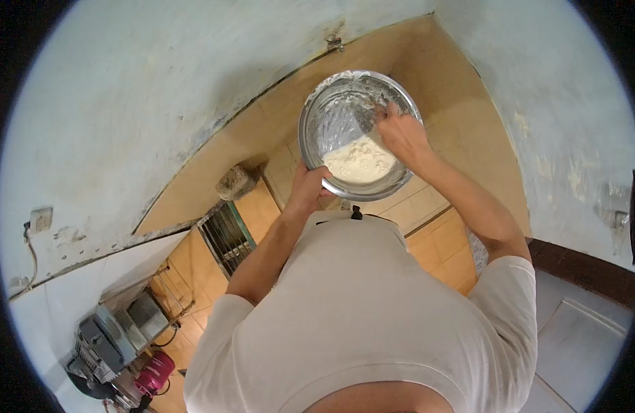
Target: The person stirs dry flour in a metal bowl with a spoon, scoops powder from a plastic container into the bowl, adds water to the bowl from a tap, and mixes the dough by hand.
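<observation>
A round metal bowl (305,138) is tilted in front of my chest, with pale, lumpy dough or batter (359,162) gathered in its lower part. Smears of the same stuff coat the inner wall. My left hand (309,187) grips the rim at the lower left, fingers wrapped over the edge. Over the right side of the bowl, my right hand (400,134) is closed, its fingertips blurred near the inner wall. Whatever it holds, if anything, I cannot make out.
A stone-like block (236,183) sits left of the bowl, near a metal grate (224,237). At the lower left are a grey appliance (105,337) and a pink object (154,372). A socket (41,219) with a cable is on the left wall.
</observation>
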The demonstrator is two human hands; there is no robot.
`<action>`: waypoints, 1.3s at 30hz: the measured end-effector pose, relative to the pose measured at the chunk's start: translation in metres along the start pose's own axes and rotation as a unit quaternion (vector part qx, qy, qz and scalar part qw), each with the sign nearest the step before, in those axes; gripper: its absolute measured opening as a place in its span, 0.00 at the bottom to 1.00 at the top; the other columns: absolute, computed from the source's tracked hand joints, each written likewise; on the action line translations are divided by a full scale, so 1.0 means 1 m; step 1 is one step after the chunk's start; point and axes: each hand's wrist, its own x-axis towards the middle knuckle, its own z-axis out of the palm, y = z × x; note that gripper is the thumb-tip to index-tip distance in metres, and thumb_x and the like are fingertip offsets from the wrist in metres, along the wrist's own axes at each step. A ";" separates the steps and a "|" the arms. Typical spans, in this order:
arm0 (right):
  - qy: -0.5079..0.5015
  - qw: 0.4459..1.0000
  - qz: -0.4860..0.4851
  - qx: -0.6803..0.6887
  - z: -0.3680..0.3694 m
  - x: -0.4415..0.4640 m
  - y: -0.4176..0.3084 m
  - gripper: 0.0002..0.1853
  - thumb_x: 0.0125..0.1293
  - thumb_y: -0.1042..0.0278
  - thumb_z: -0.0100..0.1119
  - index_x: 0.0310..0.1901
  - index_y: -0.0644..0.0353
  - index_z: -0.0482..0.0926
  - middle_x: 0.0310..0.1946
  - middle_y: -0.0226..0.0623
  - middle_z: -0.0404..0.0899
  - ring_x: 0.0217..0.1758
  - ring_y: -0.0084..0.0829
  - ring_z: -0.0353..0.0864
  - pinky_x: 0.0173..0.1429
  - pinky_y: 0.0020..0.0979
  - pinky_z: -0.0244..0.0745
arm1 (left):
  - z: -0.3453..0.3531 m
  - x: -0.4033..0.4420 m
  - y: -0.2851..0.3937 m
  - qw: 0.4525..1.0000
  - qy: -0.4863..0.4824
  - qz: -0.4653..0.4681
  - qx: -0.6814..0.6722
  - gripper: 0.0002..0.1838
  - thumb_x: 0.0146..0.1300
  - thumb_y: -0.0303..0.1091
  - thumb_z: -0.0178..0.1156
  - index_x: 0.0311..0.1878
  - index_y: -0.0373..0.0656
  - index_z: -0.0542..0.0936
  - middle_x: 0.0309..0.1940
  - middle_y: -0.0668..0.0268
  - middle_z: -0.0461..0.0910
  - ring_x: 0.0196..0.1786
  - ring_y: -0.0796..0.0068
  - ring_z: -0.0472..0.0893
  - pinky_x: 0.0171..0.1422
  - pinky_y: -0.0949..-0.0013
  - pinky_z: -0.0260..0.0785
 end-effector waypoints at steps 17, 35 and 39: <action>-0.002 0.999 -0.004 0.039 -0.001 -0.020 0.004 0.11 0.61 0.73 0.50 0.28 0.67 0.81 0.35 0.57 0.80 0.29 0.48 0.85 0.29 0.43 0.80 | 0.017 -0.014 0.010 0.998 0.019 0.048 0.034 0.34 0.50 0.23 0.52 0.65 0.36 0.62 0.48 0.54 0.77 0.41 0.61 0.84 0.33 0.62 0.83; 0.018 0.995 -0.032 0.091 0.003 -0.002 0.020 0.09 0.56 0.72 0.52 0.29 0.67 0.81 0.32 0.58 0.79 0.31 0.54 0.83 0.33 0.47 0.79 | 0.014 -0.010 0.008 0.999 0.003 0.048 0.008 0.34 0.50 0.23 0.51 0.65 0.37 0.63 0.51 0.52 0.76 0.44 0.60 0.84 0.35 0.61 0.84; 0.082 0.990 -0.029 0.108 -0.014 0.006 0.007 0.10 0.55 0.73 0.53 0.36 0.65 0.81 0.30 0.56 0.79 0.31 0.53 0.82 0.35 0.47 0.79 | 0.020 -0.020 0.019 0.999 0.026 0.036 0.014 0.33 0.50 0.23 0.51 0.64 0.37 0.63 0.51 0.52 0.77 0.43 0.60 0.84 0.35 0.61 0.84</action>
